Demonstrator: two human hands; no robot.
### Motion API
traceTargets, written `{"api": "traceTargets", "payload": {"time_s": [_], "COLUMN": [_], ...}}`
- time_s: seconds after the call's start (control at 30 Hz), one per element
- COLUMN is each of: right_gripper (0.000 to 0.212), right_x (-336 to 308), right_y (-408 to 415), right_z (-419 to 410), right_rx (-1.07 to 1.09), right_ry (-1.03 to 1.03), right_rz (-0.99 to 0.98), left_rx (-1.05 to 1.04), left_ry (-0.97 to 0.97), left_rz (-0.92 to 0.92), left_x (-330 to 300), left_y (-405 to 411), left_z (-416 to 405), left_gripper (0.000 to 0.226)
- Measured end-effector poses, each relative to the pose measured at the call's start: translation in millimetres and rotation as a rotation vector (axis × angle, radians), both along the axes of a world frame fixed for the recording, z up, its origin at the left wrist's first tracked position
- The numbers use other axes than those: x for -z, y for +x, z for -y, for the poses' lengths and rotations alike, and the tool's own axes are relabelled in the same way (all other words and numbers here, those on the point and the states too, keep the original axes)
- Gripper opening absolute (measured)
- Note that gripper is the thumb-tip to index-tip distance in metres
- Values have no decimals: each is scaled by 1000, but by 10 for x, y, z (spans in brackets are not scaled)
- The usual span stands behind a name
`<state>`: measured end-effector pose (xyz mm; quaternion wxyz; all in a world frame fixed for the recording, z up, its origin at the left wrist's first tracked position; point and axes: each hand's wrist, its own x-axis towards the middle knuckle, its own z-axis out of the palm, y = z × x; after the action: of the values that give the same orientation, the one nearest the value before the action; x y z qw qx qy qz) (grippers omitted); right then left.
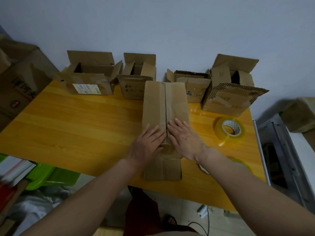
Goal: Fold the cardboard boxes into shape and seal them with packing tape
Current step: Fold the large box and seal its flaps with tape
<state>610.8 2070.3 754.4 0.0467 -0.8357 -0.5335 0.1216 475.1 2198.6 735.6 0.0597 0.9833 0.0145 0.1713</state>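
Both hands, left (147,145) and right (185,140), press flat, fingers straight, on the box (164,106) flaps at centre frame. Letting go to fetch the tape roll (230,130) could let the flaps spring apart.

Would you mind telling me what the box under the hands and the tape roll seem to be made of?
The box looks like plain brown matte cardboard, creased. The tape roll looks like glossy, see-through yellowish plastic film on a white printed core, probably card.

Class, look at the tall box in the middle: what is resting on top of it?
Both the left hand and the right hand press flat on the tall box, either side of its centre seam. The near end of the seam is covered by them.
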Motion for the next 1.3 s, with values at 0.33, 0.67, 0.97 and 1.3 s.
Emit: {"api": "traceTargets", "payload": {"time_s": [0.33,0.67,0.97,1.3], "right_gripper": [48,53,55,55], "right_x": [-31,-102,-58,-3], "right_y": [51,232,489,569], "right_z": [-30,-364,-570,-593], "right_rx": [-47,28,20,-60], "right_ry": [51,-97,-205,-81], "right_rz": [-53,30,126,41], "left_rx": [134,167,204,339], "left_ry": [-94,-128,-75,151], "left_rz": [204,169,167,-13], "left_x": [14,62,78,-45], "left_y": [74,77,113,293], "left_z": [59,-19,-50,-245], "left_gripper": [38,37,32,50]}}
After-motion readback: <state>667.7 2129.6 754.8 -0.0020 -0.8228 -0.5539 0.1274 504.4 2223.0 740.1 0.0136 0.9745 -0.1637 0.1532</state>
